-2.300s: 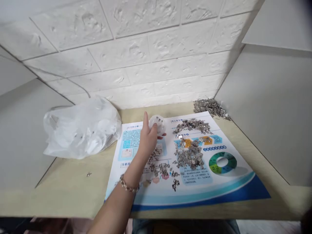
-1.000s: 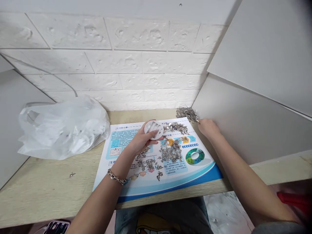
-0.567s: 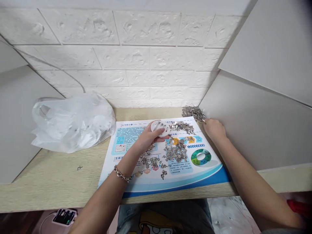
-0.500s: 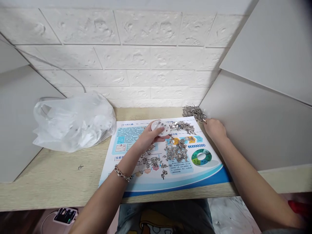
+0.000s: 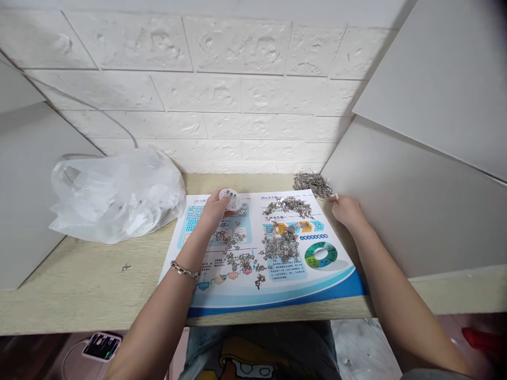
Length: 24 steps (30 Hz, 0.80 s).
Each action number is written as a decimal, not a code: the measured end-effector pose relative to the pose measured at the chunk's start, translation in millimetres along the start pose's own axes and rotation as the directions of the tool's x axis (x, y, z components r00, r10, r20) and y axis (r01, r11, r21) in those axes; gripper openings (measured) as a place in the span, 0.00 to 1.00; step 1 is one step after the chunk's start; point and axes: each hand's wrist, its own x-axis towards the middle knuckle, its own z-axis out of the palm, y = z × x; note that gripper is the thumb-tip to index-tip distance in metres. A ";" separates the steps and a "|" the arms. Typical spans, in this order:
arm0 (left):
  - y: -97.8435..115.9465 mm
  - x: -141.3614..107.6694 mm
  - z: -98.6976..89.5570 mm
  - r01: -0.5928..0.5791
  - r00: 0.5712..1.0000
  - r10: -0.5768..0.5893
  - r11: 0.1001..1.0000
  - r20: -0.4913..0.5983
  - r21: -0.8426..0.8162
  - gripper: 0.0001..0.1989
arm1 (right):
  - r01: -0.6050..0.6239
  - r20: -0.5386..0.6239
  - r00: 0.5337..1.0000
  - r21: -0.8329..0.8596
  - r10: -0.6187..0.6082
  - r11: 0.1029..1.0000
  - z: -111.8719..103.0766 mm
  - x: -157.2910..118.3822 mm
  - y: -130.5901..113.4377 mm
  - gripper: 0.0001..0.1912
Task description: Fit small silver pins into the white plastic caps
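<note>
The small round white plastic part (image 5: 230, 199) has been carried leftward over the printed blue-and-white sheet (image 5: 277, 295), gripped in the left hand (image 5: 216, 209). The right hand (image 5: 344, 207) stays beside the heap of small silver metal pieces (image 5: 311, 182), fingertips pinched; whether a piece is held cannot be told.

The left hand (image 5: 214, 211) is reaching toward 11 o'clock, fingers curled closed; the right hand (image 5: 346, 210) is stretching toward 1 o'clock, fingertips pinched.

The printed sheet (image 5: 277, 295) carries headings and small text blocks, all too small to read.
</note>
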 end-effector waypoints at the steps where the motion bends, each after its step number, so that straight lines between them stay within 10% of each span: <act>1: -0.6 0.8 -1.9 -0.018 1.000 0.018 0.999 -0.015 0.035 0.13 | -0.008 -0.004 1.000 0.003 0.008 1.000 0.5 0.7 0.9 0.19; 13: -14.3 15.8 -10.1 -0.029 0.985 0.102 0.899 -0.143 0.437 0.24 | -0.171 0.145 0.979 0.224 0.141 0.960 -6.4 -7.3 3.5 0.22; 19: -17.7 16.3 -12.0 -0.028 0.989 0.095 0.881 -0.117 0.472 0.26 | -0.030 0.034 0.999 -0.053 0.032 0.998 -4.6 -5.3 0.0 0.18; 24: -16.4 14.9 -13.5 -0.037 0.983 0.136 0.803 -0.122 0.595 0.26 | -0.094 0.067 0.994 0.068 0.090 0.993 -10.4 -9.7 -0.4 0.17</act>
